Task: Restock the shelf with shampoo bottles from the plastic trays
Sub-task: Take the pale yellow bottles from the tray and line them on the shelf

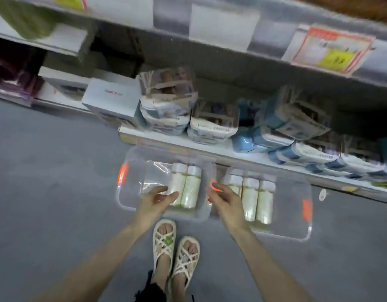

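Two clear plastic trays with orange handles stand on the grey floor below the bottom shelf [210, 147]. The left tray [131, 192] holds two pale shampoo bottles [186, 186] lying side by side. The right tray [297, 214] holds three shampoo bottles [257, 199] of the same kind. My left hand [155, 199] hangs over the left tray with fingers relaxed, close to the two bottles. My right hand [223, 199] hovers above the gap between the trays, fingers loosely spread, holding nothing.
The bottom shelf carries stacked packets [166, 110], a white box [112, 99] and blue packs [253, 136]. An upper shelf edge bears price tags [330, 49]. My feet in cream sandals [175, 253] stand just behind the trays. The picture is blurred by motion.
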A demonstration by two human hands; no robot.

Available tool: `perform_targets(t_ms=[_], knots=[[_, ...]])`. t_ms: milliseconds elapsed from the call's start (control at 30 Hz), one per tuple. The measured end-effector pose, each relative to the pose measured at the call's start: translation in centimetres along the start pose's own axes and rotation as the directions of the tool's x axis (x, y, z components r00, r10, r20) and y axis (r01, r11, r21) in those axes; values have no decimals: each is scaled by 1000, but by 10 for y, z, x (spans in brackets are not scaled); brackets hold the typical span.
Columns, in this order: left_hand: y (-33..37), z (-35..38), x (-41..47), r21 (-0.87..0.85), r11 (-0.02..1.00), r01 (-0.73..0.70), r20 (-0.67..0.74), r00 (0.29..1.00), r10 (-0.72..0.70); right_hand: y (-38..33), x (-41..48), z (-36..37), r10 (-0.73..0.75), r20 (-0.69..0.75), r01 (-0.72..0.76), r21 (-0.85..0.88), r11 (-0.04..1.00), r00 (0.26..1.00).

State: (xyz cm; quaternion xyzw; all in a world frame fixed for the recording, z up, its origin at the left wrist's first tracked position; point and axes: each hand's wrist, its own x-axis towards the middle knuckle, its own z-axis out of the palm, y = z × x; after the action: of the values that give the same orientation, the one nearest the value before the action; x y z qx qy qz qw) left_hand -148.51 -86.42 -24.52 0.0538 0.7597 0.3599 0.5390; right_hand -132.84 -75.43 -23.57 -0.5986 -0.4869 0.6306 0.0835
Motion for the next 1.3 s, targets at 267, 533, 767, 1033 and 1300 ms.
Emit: perform_targets(t_ms=[267,533,767,1033,1300], knots=[[-116,14,125,58,993,103,20,994,-104,130,105,51,157,4,-157,20,987,988],[-184,42,228,23,982,189,4,982,-189,217,195,80,174,3,-172,-122,978,985],[-203,61,296,125,973,194,2,981,-195,260,258,104,216,-14,-216,-118,969,976],[-225,65,349,194,956,218,-17,975,-219,284,308,116,269,-88,-274,-54,960,959],[-220,65,355,133,972,196,101,972,-210,298,318,120,274,-113,-283,-77,956,955]])
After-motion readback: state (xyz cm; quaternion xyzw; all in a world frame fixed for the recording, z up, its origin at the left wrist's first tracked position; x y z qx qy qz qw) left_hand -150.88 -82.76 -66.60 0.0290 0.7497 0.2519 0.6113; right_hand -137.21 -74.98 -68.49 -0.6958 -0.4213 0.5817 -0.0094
